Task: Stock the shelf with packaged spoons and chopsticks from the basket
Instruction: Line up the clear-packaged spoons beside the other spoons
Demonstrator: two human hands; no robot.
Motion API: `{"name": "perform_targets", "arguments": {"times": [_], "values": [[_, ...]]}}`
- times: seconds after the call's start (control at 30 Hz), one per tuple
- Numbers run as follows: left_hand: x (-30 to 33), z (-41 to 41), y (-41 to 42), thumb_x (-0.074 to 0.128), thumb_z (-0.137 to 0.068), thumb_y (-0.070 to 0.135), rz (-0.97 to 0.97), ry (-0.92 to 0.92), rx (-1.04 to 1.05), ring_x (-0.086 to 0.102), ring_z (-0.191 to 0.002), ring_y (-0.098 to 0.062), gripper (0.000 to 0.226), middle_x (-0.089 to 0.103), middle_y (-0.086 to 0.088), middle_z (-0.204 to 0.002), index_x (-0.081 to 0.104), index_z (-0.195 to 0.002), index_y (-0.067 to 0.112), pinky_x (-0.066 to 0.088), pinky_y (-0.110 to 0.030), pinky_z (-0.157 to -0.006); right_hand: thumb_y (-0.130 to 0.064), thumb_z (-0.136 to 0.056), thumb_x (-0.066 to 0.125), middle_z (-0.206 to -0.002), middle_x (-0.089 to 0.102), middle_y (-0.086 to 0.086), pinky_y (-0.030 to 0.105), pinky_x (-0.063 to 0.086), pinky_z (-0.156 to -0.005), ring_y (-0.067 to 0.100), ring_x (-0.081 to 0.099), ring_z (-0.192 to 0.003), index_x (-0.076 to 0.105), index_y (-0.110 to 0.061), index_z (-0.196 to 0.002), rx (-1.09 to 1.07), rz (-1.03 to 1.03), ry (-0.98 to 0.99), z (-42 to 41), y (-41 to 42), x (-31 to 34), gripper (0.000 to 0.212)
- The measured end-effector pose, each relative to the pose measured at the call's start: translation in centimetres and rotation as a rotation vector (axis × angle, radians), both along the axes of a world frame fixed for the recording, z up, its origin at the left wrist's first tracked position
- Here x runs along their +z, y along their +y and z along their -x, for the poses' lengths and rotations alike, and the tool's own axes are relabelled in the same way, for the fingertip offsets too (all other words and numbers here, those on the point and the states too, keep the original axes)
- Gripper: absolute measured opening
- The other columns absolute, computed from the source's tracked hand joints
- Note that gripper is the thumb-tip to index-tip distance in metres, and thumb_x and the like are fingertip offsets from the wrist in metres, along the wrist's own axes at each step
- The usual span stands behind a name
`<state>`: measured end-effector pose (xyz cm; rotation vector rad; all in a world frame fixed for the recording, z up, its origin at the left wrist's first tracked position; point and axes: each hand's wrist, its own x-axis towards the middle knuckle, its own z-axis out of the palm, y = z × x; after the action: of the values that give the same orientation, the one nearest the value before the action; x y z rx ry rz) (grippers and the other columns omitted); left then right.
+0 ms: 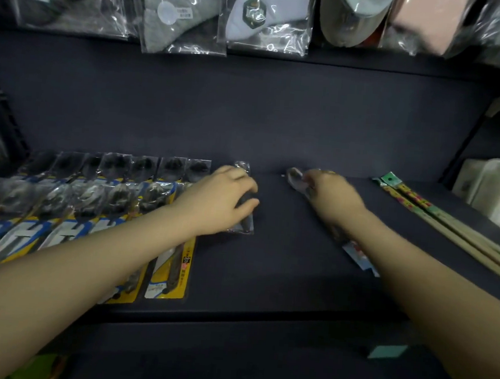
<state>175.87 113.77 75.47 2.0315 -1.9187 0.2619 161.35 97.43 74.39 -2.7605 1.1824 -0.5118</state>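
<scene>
Both hands [227,199] blurred, covering packaged spoons [241,227] on shelf [280,281]

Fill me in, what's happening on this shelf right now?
A person is stocking a dark shelf. The left hand rests on a clear spoon packet lying beside a row of yellow-carded utensil packs. The right hand holds another packaged spoon down near the shelf's middle. Packaged chopsticks already lie at the far right. The basket isn't in view.
</scene>
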Motion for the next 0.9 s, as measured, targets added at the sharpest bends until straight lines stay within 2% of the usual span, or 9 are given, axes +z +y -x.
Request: {"name": "perform_targets", "arguments": {"times": [0.1,0.2,0.3,0.4,0.47,0.53,0.67,0.8,0.9], "values": [[0.5,1.5,-1.3,0.050,-0.089,0.028,0.041,0.070,-0.053,0.046,-0.117,-0.022,0.035,0.058,-0.005,-0.118,0.053,-0.121,0.012,0.032,-0.028,-0.101,-0.017,-0.087,0.050,-0.106,0.065,0.019,0.034,0.045,-0.075,0.035,0.062,-0.097,0.061,-0.004,-0.095,-0.235,-0.051,0.161,4.9,-1.9,0.1,0.018],[0.8,3.4,-2.6,0.053,-0.089,0.025,0.055,0.174,-0.078,0.049,-0.103,-0.014,0.036,0.059,0.000,-0.118,0.052,-0.123,0.014,0.031,-0.016,-0.086,-0.033,-0.085,0.061,-0.074,0.057,0.011,0.028,0.038,-0.056,0.030,0.056,-0.079,0.052,-0.005,-0.069,-0.269,-0.269,0.160,7.4,-2.5,0.5,0.034],[1.2,5.5,-3.8,0.054,-0.088,0.023,0.038,0.334,-0.071,0.052,-0.090,-0.008,0.031,0.062,0.004,-0.115,0.057,-0.118,0.016,0.032,-0.008,-0.073,-0.022,-0.084,0.064,-0.076,0.059,0.012,0.028,0.041,-0.062,0.024,0.055,-0.074,0.065,0.002,-0.084,-0.221,-0.426,0.070,8.1,-2.2,1.2,0.024],[1.4,7.8,-4.9,0.053,-0.089,0.031,-0.046,0.550,-0.024,0.059,-0.099,-0.010,0.022,0.066,0.008,-0.110,0.063,-0.106,0.023,0.041,-0.019,-0.085,-0.013,-0.087,0.056,-0.068,0.054,0.009,0.025,0.037,-0.056,0.015,0.046,-0.059,0.062,-0.001,-0.075,-0.181,-0.498,-0.014,8.6,-2.0,1.3,0.017],[1.5,8.7,-5.8,0.050,-0.089,0.040,-0.104,0.700,0.001,0.059,-0.104,-0.010,0.025,0.067,0.005,-0.110,0.066,-0.101,0.024,0.044,-0.028,-0.095,-0.007,-0.087,0.052,-0.071,0.050,0.011,0.026,0.035,-0.056,0.014,0.043,-0.061,0.061,0.000,-0.074,-0.164,-0.570,-0.200,9.2,-2.1,1.3,0.018],[1.7,9.5,-6.7,0.045,-0.092,0.041,-0.149,0.944,0.019,0.058,-0.111,-0.011,0.035,0.066,-0.002,-0.116,0.064,-0.108,0.016,0.043,-0.030,-0.101,-0.007,-0.090,0.048,-0.073,0.053,0.011,0.028,0.038,-0.059,0.017,0.047,-0.064,0.059,-0.001,-0.075,-0.129,-0.640,-0.419,9.9,-1.9,1.8,0.020],[1.8,11.2,-8.1,0.046,-0.092,0.039,-0.243,1.423,0.111,0.060,-0.108,-0.021,0.047,0.064,-0.018,-0.113,0.057,-0.113,-0.003,0.050,-0.024,-0.087,-0.011,-0.099,0.038,-0.070,0.061,0.007,0.025,0.047,-0.056,0.017,0.056,-0.058,0.047,-0.011,-0.078,0.036,-0.857,-0.671,10.4,-0.5,3.5,0.023],[1.9,12.8,-8.8,0.047,-0.093,0.032,-0.196,1.762,-0.001,0.064,-0.083,-0.020,0.030,0.063,-0.010,-0.080,0.059,-0.080,0.008,0.058,-0.024,-0.074,-0.007,-0.098,0.039,-0.069,0.059,0.012,0.018,0.049,-0.048,0.011,0.055,-0.049,0.048,-0.009,-0.073,0.182,-0.877,-0.712,9.8,0.6,3.5,0.027],[2.0,12.6,-8.9,0.049,-0.093,0.024,0.009,1.768,0.065,0.057,-0.059,-0.011,0.022,0.059,0.000,-0.062,0.058,-0.077,0.013,0.056,-0.018,-0.053,-0.006,-0.095,0.047,-0.064,0.058,0.008,0.016,0.045,-0.042,0.007,0.053,-0.044,0.051,-0.011,-0.080,0.224,-0.958,-0.736,9.4,1.2,2.9,0.016]]}}
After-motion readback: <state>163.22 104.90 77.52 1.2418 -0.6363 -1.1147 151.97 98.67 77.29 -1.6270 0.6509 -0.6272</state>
